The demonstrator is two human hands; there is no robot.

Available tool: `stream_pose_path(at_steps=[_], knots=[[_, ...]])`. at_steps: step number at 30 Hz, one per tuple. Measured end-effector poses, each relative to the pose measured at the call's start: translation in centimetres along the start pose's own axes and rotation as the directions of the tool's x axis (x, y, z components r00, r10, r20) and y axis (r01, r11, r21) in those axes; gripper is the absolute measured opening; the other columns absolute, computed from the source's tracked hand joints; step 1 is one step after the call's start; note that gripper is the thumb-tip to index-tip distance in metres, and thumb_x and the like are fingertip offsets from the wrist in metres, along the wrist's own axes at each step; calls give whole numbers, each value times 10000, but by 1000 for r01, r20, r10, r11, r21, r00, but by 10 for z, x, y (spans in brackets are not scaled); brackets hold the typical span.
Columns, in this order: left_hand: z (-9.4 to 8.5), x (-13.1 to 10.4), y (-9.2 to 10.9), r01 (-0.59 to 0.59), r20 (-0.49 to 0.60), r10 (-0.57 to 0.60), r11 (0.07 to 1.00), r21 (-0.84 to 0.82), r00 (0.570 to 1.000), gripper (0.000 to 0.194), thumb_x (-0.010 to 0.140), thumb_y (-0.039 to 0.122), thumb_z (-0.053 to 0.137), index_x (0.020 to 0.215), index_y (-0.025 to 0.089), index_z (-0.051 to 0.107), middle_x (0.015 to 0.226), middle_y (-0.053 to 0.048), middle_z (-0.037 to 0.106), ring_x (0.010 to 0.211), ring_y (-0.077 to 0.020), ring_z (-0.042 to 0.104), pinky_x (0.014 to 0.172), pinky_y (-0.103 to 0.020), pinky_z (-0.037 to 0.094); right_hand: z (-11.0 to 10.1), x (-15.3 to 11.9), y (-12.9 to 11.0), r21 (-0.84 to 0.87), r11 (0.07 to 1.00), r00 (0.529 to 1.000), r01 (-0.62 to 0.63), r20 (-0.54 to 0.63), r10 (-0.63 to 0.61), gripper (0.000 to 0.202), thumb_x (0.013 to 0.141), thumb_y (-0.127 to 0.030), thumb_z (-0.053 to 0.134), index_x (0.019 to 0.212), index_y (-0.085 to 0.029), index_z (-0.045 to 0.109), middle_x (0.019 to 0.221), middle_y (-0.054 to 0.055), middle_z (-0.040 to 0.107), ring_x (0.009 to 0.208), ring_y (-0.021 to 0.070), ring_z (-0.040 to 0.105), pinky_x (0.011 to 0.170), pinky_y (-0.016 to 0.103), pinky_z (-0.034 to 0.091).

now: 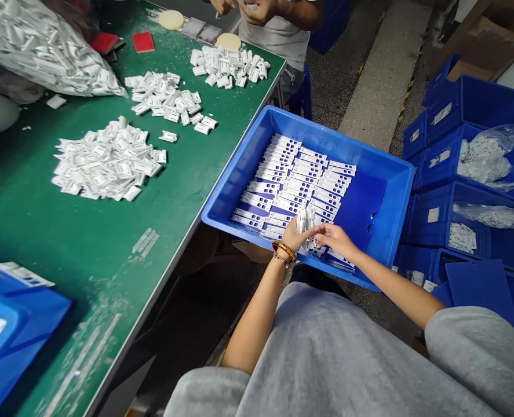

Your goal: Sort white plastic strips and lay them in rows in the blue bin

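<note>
My left hand [295,234], with bracelets at the wrist, is closed round a small bunch of white plastic strips [306,219] that stand upright in its grip. Close against it, my right hand [334,238] has its fingers bent at the lower part of the bunch; whether they pinch a strip is too small to tell. Both hands are over the near side of a blue tray [347,145]. Inside the tray, more flat white strips with holes [298,179] lie in three columns on a blue sheet [363,200].
At left is a green table [126,255] with white part piles [109,159], a full clear bag [43,52] and a blue bin [17,324]. Another person's hands [257,8] work at the far end. Blue crates [491,110] stand stacked at right.
</note>
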State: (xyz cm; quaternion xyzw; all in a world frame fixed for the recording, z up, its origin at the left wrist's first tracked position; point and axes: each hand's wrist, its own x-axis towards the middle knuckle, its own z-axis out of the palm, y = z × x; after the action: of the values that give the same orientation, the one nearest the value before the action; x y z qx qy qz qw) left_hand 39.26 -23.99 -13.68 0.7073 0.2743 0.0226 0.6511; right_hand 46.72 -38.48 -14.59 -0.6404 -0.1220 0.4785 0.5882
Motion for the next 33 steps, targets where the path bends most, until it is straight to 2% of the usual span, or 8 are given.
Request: stream_pose_path(at_steps=[6, 9, 11, 13, 15, 22, 29, 33], knots=[[2, 1, 0, 3, -12, -3, 1000, -14, 1000, 392, 647, 487, 748, 812, 172, 583, 740, -8, 653, 730, -179, 612, 694, -299, 484, -6, 2, -1, -94, 994, 998, 51, -19, -53, 241, 719, -372, 680, 828, -186, 573, 708, -12, 615, 606, 135, 600, 606, 290, 529], [0, 3, -2, 55, 21, -53, 992, -116, 998, 334, 701, 486, 691, 728, 192, 536, 562, 36, 577, 543, -147, 564, 568, -278, 462, -29, -5, -5, -491, 870, 994, 40, -69, -84, 111, 807, -275, 556, 857, -176, 555, 737, 8, 624, 620, 143, 598, 594, 269, 498], [-1, 3, -3, 91, 35, -86, 972, -215, 996, 305, 726, 464, 661, 713, 198, 513, 507, 51, 542, 458, -129, 524, 499, -265, 439, -47, -15, -4, -868, 496, 997, -17, -52, -55, 83, 822, -190, 517, 895, -170, 551, 809, 40, 646, 719, 173, 626, 637, 269, 494], [0, 4, -2, 130, 56, -118, 947, -295, 991, 275, 721, 426, 659, 715, 193, 512, 510, 50, 546, 435, -122, 523, 462, -255, 430, -58, -25, 3, -999, 38, 998, -34, -31, 56, 152, 821, -116, 517, 963, -148, 563, 918, 102, 665, 843, 221, 645, 689, 289, 499], [0, 4, -2, 171, 94, -147, 919, -354, 985, 257, 704, 395, 666, 715, 183, 521, 544, 38, 565, 448, -120, 546, 453, -250, 440, -59, -33, 16, -983, -182, 986, -20, -49, 159, 201, 829, -55, 497, 1008, -106, 573, 991, 180, 661, 909, 267, 650, 702, 317, 508], [1, 1, -5, 249, 119, -219, 845, -473, 968, 342, 671, 399, 716, 839, 171, 525, 719, -20, 661, 604, -178, 672, 520, -276, 528, -43, -36, 46, -978, -207, 944, 36, -35, 328, 250, 868, -13, 448, 1051, -71, 609, 980, 215, 692, 921, 277, 689, 724, 342, 533], [2, 3, -7, 246, 105, -222, 860, -447, 969, 430, 589, 433, 763, 818, 182, 500, 695, 5, 635, 584, -191, 672, 528, -301, 528, -53, -32, 39, -994, -111, 933, 11, -30, 359, 165, 853, -122, 581, 990, -66, 653, 942, 219, 721, 875, 293, 710, 729, 348, 534], [1, 4, -7, 149, 54, -139, 932, -331, 989, 404, 591, 442, 763, 798, 177, 540, 668, -8, 647, 630, -195, 660, 625, -339, 529, -55, -28, 26, -999, -16, 949, -36, -39, 311, 171, 863, -288, 639, 830, -122, 669, 860, 178, 726, 860, 292, 706, 720, 344, 534]])
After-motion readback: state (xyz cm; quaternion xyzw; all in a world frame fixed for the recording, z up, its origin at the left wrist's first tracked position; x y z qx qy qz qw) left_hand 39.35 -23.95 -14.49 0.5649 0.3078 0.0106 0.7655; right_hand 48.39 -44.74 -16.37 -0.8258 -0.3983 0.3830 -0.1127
